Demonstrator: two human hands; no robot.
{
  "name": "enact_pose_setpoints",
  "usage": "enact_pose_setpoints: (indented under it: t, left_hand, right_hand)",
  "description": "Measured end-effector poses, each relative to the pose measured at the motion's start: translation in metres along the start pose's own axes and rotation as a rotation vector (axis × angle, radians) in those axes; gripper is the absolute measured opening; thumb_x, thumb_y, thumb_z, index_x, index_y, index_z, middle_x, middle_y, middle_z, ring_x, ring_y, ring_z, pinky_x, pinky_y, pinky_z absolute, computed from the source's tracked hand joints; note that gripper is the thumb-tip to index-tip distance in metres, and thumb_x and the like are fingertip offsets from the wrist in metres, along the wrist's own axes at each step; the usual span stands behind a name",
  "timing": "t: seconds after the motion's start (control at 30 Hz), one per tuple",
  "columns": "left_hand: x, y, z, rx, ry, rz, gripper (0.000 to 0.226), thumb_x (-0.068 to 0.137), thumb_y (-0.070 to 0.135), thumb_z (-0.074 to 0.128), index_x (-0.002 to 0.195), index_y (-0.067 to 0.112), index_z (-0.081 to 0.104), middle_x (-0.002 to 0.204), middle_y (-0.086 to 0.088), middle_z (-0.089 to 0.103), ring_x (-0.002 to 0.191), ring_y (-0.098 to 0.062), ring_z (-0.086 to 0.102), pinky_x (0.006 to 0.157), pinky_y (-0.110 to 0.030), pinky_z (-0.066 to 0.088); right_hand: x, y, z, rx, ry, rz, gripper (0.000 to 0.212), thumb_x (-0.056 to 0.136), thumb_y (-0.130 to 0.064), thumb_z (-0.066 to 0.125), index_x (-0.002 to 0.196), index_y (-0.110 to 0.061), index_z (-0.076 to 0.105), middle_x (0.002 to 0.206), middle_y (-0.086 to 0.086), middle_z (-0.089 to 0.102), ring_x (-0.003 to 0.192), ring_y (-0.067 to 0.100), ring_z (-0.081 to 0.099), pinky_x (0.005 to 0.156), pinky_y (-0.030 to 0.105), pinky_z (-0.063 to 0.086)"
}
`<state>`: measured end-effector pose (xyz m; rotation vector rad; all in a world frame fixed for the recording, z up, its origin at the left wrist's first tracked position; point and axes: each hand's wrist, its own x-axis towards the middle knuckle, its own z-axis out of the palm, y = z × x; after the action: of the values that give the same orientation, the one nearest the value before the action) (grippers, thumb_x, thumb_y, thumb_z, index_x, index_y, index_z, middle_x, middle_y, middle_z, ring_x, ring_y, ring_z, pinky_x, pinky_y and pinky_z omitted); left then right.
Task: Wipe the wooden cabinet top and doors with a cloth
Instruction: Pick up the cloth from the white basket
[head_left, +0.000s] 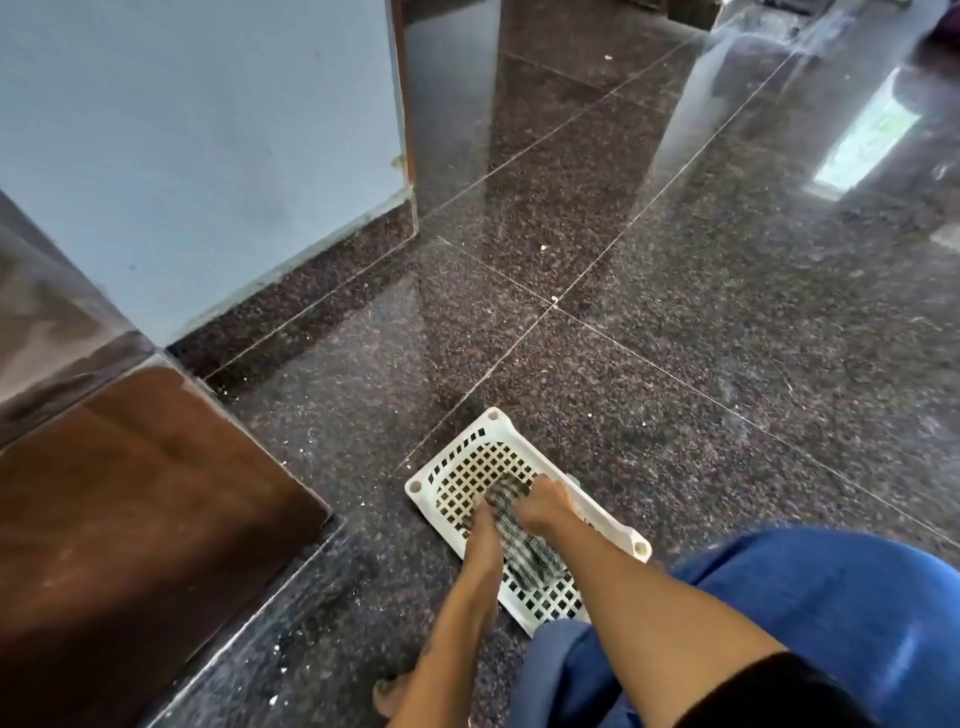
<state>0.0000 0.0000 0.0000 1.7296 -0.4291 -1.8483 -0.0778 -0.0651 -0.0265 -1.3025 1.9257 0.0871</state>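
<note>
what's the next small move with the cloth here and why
Probably lift the cloth out of the basket and carry it left to the cabinet. Both hands, left and right, are on it, and the cabinet isn't touched yet.

Both hands grip cloth in basket.

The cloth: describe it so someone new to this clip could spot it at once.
On the dark speckled floor, right of the brown wooden cabinet, lies a white perforated basket. The cloth lies inside it, under both hands, the only dark checked fabric there.
</note>
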Motion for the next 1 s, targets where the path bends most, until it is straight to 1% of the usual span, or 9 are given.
enact_pose_setpoints:
  t: [0.07, 0.1, 0.17, 0.23, 0.37, 0.5, 0.7, 0.87, 1.0]
  left_hand:
    - [0.007, -0.001, 0.0, -0.033, -0.003, -0.039, 0.081, 0.089, 0.068, 0.005, 0.152, 0.017, 0.002, 0.159, -0.01, 0.003, 0.146, -0.027, 0.01, 0.117, -0.042, 0.013]
    - [0.011, -0.004, 0.0, -0.053, -0.01, -0.052, 0.083, 0.088, 0.07, 0.005, 0.152, 0.016, 0.002, 0.159, -0.01, 0.002, 0.146, -0.026, 0.009, 0.118, -0.042, 0.012]
    - [0.013, -0.007, 0.002, -0.112, -0.027, -0.074, 0.087, 0.087, 0.072, 0.007, 0.152, 0.014, 0.005, 0.159, -0.012, 0.004, 0.146, -0.026, 0.008, 0.119, -0.043, 0.01]
    - [0.012, -0.009, 0.004, -0.19, -0.042, -0.085, 0.088, 0.087, 0.072, 0.009, 0.152, 0.012, 0.009, 0.159, -0.013, 0.007, 0.146, -0.026, 0.009, 0.119, -0.042, 0.01]
    - [0.012, -0.005, 0.002, -0.273, -0.038, -0.091, 0.097, 0.081, 0.079, 0.014, 0.152, 0.014, 0.003, 0.159, -0.012, 0.003, 0.146, -0.028, 0.007, 0.119, -0.045, 0.008]
    - [0.01, 0.003, -0.003, -0.361, -0.022, -0.049, 0.093, 0.084, 0.077, 0.017, 0.151, 0.012, 0.013, 0.157, -0.013, 0.018, 0.144, -0.027, 0.018, 0.116, -0.042, 0.014]
    - [0.008, 0.008, -0.018, -0.477, 0.002, -0.061, 0.094, 0.084, 0.077, 0.018, 0.151, 0.012, 0.011, 0.158, -0.013, 0.013, 0.145, -0.026, 0.013, 0.116, -0.04, 0.013]
    - [0.006, 0.01, -0.028, -0.543, 0.012, -0.082, 0.101, 0.081, 0.08, 0.023, 0.151, 0.008, 0.007, 0.158, -0.015, 0.009, 0.146, -0.028, 0.011, 0.118, -0.043, 0.012]
    - [0.001, 0.017, -0.036, -0.515, 0.037, -0.043, 0.095, 0.085, 0.076, 0.022, 0.15, 0.008, 0.016, 0.156, -0.015, 0.02, 0.143, -0.028, 0.021, 0.115, -0.041, 0.018]
  right_hand:
    - [0.001, 0.001, 0.0, 0.001, -0.028, 0.012, 0.042, 0.093, -0.009, 0.05, 0.132, 0.0, 0.04, 0.141, 0.018, 0.037, 0.092, 0.019, 0.054, 0.069, 0.023, 0.045]
    - [0.003, 0.003, 0.001, -0.002, -0.033, 0.008, 0.034, 0.091, -0.007, 0.05, 0.124, 0.0, 0.045, 0.137, 0.018, 0.039, 0.087, 0.018, 0.051, 0.068, 0.023, 0.044]
    - [0.008, 0.007, 0.003, -0.019, -0.035, 0.02, 0.015, 0.089, 0.0, 0.05, 0.103, -0.004, 0.049, 0.13, 0.017, 0.043, 0.088, 0.019, 0.049, 0.072, 0.025, 0.047]
    - [0.01, 0.01, 0.004, -0.026, -0.021, 0.019, 0.01, 0.087, 0.003, 0.051, 0.094, -0.004, 0.05, 0.125, 0.017, 0.047, 0.092, 0.022, 0.054, 0.076, 0.028, 0.052]
    - [0.012, 0.013, 0.004, -0.06, -0.001, -0.017, 0.023, 0.087, 0.001, 0.055, 0.11, 0.001, 0.055, 0.122, 0.016, 0.052, 0.101, 0.027, 0.058, 0.084, 0.035, 0.054]
    - [0.011, 0.005, 0.003, -0.014, -0.02, -0.088, 0.025, 0.087, -0.008, 0.061, 0.112, -0.008, 0.059, 0.106, 0.008, 0.059, 0.084, 0.018, 0.057, 0.063, 0.025, 0.049]
    - [0.015, -0.009, 0.006, 0.019, -0.058, -0.217, 0.036, 0.086, -0.011, 0.065, 0.121, -0.015, 0.059, 0.117, 0.007, 0.059, 0.084, 0.014, 0.051, 0.068, 0.021, 0.04]
    - [0.013, -0.018, 0.004, 0.032, -0.092, -0.251, 0.029, 0.088, -0.01, 0.063, 0.117, -0.013, 0.058, 0.113, 0.009, 0.058, 0.085, 0.016, 0.052, 0.068, 0.024, 0.042]
    - [0.007, -0.032, -0.008, 0.039, -0.189, -0.281, 0.023, 0.09, -0.011, 0.057, 0.113, -0.008, 0.054, 0.103, 0.009, 0.055, 0.08, 0.014, 0.05, 0.061, 0.021, 0.043]
